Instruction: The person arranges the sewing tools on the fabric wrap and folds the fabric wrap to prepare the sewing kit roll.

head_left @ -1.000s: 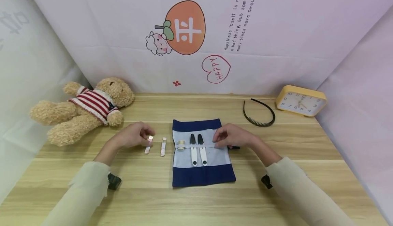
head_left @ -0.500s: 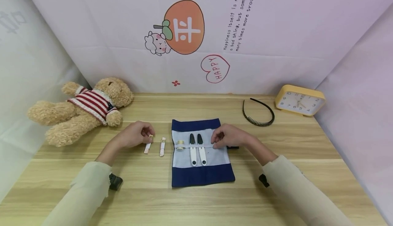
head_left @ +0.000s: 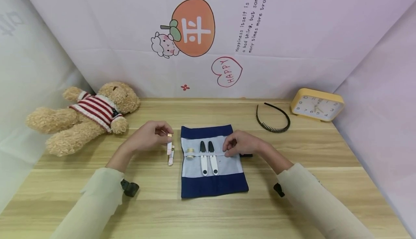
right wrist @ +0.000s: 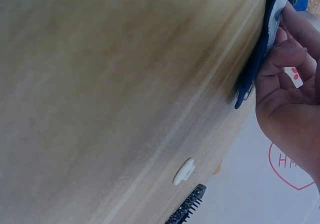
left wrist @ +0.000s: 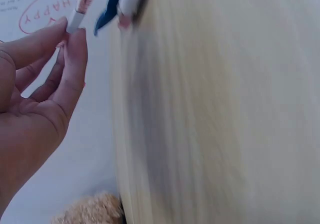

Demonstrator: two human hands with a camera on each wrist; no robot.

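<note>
My left hand [head_left: 152,136] pinches a small folded tape measure [head_left: 169,145], white with pinkish print and a gold-coloured end, between thumb and fingertips. In the left wrist view the held tape measure [left wrist: 80,7] points up from the fingertips. A second folded tape measure [head_left: 170,157] lies on the table, partly covered by the held one. My right hand [head_left: 242,144] is over the right side of an unrolled navy cloth pouch [head_left: 214,186] with pale lining, its fingertips pinching the elastic band [head_left: 219,154]. That band crosses two white thread snips [head_left: 203,163] with black tips and a thread spool [head_left: 190,153].
A teddy bear [head_left: 97,114] in a striped sweater lies at the back left. A black toothed headband [head_left: 276,129] and a yellow clock [head_left: 316,104] are at the back right. Printed white cloth walls [head_left: 276,80] border the wooden table [head_left: 208,217].
My left hand took hold of the left tape measure, raised it off the table and moved it right, towards the second one. My right hand stays at the pouch's band.
</note>
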